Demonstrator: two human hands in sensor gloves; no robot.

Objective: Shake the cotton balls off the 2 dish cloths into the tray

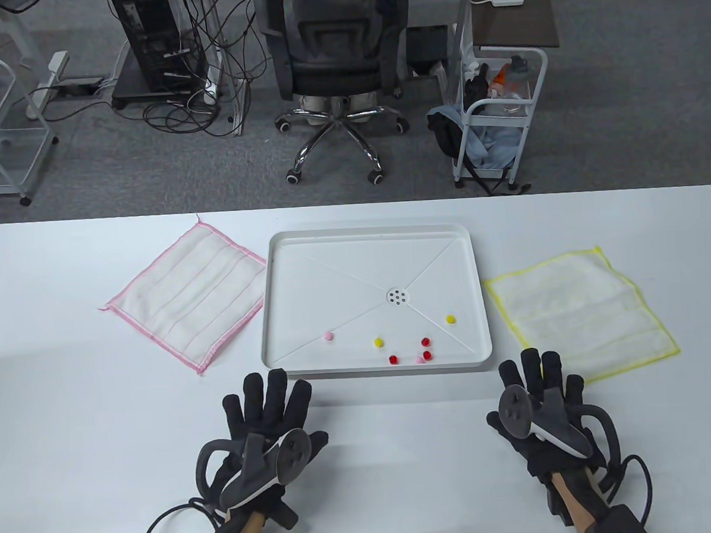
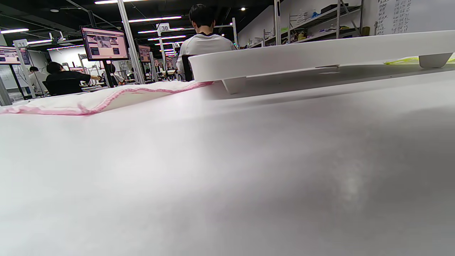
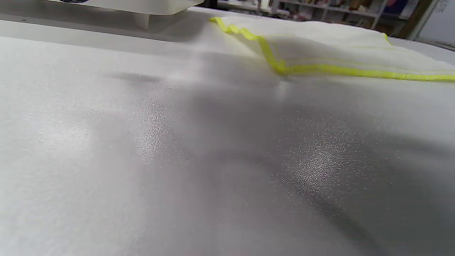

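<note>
Seven cotton balls [image 1: 409, 345] sit in the tray [image 1: 376, 369], none visible on either cloth, so I judge the shaking is done and this is the rest pose.

Left to right: pink-edged cloth [image 1: 187, 294] lies flat on the table [image 1: 71, 412], just left of the tray, bare. My left hand [image 1: 267, 423] lies flat on the table near the tray's front left corner, fingers straight and spread, holding nothing. Tray is centred, balls clustered toward its front edge. My right hand [image 1: 541, 402] is flat too, fingers straight, empty, fingertips at the near corner of the yellow-edged cloth [image 1: 578, 314]; touching or not, can't tell. That cloth lies flat right of the tray, also bare.

Next move, if any: lift each cloth to check for stragglers underneath; otherwise nothing left.
</note>
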